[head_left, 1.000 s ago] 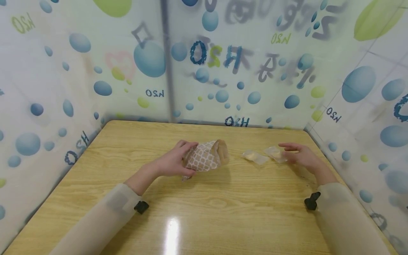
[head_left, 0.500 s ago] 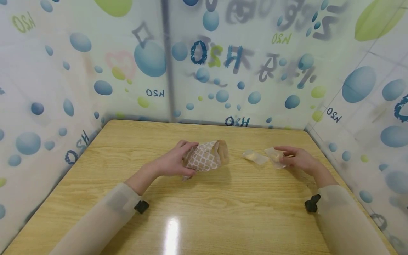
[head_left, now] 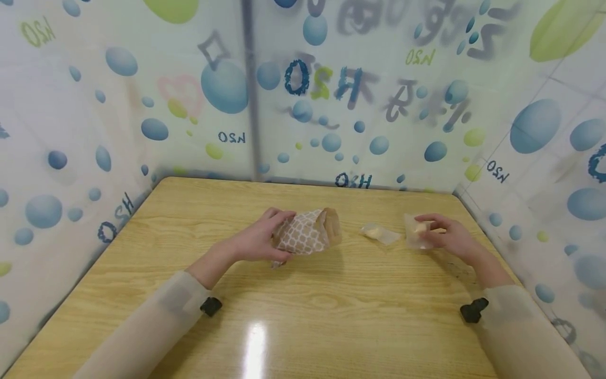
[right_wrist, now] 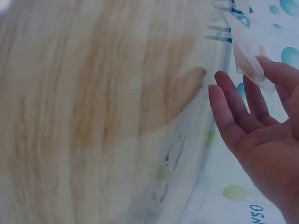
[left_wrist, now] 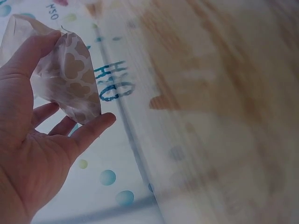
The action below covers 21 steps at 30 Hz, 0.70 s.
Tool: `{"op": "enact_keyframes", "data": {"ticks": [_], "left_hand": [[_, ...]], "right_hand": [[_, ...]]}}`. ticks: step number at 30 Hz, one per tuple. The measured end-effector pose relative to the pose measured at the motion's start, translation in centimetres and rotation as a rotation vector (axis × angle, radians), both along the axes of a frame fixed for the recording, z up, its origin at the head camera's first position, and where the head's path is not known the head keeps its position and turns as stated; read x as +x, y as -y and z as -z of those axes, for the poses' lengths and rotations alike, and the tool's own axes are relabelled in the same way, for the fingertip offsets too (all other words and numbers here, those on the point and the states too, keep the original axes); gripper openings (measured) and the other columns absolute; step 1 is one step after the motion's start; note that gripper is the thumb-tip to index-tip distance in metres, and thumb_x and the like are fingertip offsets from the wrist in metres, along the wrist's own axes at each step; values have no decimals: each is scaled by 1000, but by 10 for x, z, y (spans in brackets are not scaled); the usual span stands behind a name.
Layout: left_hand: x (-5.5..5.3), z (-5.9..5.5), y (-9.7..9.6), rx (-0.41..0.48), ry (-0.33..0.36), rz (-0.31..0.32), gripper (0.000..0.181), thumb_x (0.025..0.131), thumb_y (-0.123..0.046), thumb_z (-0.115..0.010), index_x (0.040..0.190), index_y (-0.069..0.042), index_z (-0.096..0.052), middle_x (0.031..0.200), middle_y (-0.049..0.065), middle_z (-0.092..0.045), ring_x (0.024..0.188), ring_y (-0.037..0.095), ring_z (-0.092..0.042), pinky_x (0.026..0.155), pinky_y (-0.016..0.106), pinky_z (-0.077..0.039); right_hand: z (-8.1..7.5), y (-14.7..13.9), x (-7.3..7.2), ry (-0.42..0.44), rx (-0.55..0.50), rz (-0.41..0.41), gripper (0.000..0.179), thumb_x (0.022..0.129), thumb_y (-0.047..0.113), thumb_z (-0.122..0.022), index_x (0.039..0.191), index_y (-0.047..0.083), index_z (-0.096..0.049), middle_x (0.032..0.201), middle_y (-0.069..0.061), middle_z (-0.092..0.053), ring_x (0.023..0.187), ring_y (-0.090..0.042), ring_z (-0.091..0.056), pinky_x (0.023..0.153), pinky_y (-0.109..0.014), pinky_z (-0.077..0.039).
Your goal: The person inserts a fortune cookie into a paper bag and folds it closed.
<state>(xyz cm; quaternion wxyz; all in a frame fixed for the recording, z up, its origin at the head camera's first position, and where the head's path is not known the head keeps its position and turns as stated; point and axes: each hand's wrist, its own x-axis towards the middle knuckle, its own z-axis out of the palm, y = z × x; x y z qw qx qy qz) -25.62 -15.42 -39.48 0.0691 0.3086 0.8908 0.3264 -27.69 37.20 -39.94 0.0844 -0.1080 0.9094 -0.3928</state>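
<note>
My left hand [head_left: 258, 239] grips a brown paper bag [head_left: 303, 232] with a white lattice pattern, thumb on the near side and fingers on the far side. The bag lies tilted, its open mouth facing right. At the right, my right hand [head_left: 450, 237] pinches a small translucent packet [head_left: 414, 234] with something pale yellow inside. In the right wrist view the packet [right_wrist: 245, 56] sits between thumb and fingers, the other fingers spread. A second similar packet [head_left: 380, 234] lies on the table between the bag and the right hand.
The wooden table [head_left: 303, 316] reaches back to a curtain [head_left: 303, 131] printed with blue and green drops, which also closes off both sides. Black wrist cameras sit at the left cuff [head_left: 210, 306] and the right cuff [head_left: 473, 310].
My right hand has reached the right-hand packet, pinched it and turned it more upright, shifting it slightly right, away from the other packet. The left hand and bag have stayed put.
</note>
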Motion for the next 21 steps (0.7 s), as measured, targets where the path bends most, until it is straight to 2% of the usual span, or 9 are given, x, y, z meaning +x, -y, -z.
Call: {"op": "enact_keyframes", "data": {"ticks": [5, 9, 12, 15, 21], "left_hand": [[-1, 0, 0, -2, 4, -3, 103, 88, -22, -93, 170, -6, -33, 156, 21, -40, 138, 35, -49, 113, 54, -52], [-1, 0, -1, -4, 11, -3, 103, 88, -23, -93, 170, -7, -33, 156, 21, -40, 139, 35, -49, 114, 54, -51], [-2, 0, -2, -2, 14, 0, 103, 89, -24, -93, 170, -7, -32, 156, 21, -39, 139, 35, -49, 114, 54, -52], [-2, 0, -3, 1, 9, 3, 103, 89, -25, -93, 170, -7, -33, 156, 22, -40, 139, 35, -49, 114, 55, -52], [-2, 0, -5, 0, 14, 8, 103, 89, -24, -93, 170, -7, -33, 156, 21, -39, 139, 35, -49, 114, 54, -52]], "right_hand": [[-6, 6, 8, -42, -96, 25, 48, 112, 21, -64, 156, 2, -55, 139, -24, -54, 101, -6, -69, 85, -29, -66], [-17, 19, 17, -76, -81, 41, 53, 110, 31, -69, 156, 8, -57, 138, -15, -50, 103, 4, -68, 86, -25, -62], [-25, 34, 23, -76, -84, 23, 57, 107, 34, -73, 158, 14, -57, 143, -14, -50, 106, 5, -68, 87, -19, -59], [-32, 52, 28, -58, -109, -1, 59, 106, 33, -76, 159, 17, -57, 148, -15, -52, 109, 2, -70, 91, -21, -60], [-40, 85, 37, -49, -185, -42, 57, 103, 25, -81, 154, 15, -60, 133, -13, -62, 107, -6, -75, 91, -33, -66]]}}
